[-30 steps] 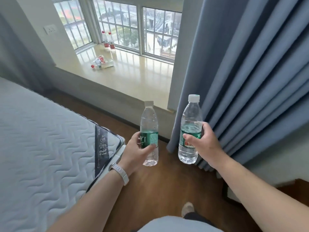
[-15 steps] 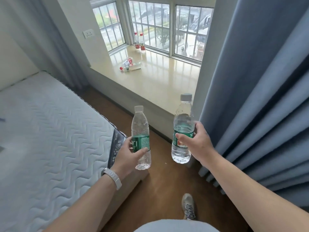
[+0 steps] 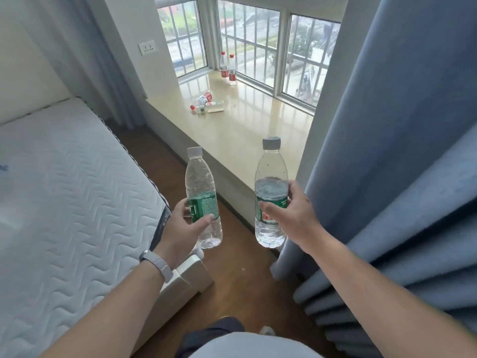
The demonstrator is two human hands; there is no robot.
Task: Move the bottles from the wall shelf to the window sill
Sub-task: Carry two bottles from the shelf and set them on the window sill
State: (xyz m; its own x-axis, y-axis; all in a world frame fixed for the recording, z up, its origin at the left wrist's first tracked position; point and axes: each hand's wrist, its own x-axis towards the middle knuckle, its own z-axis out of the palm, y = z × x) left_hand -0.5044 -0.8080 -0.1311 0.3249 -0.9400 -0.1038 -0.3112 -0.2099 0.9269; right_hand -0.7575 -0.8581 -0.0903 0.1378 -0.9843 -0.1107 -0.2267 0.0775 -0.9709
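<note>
My left hand [image 3: 182, 226] grips a clear green-labelled water bottle [image 3: 200, 182] upright by its middle. My right hand [image 3: 296, 218] holds a second green-labelled bottle [image 3: 271, 174], also upright, a little nearer the sill. Both bottles hang over the wooden floor just short of the beige window sill [image 3: 240, 135]. On the sill two red-labelled bottles [image 3: 228, 68] stand by the window at the far corner. Two more bottles [image 3: 206, 104] lie on their sides near the sill's left end. The wall shelf is out of view.
A white quilted mattress [image 3: 67, 192] on a bed frame fills the left side. A blue curtain [image 3: 392, 156] hangs close on the right, its folds reaching the floor. A narrow strip of wooden floor [image 3: 240, 275] runs between bed and curtain toward the sill.
I have stepped closer to the window sill and the view has swung left. Both hands still carry their bottles, now nearer the sill's front edge.
</note>
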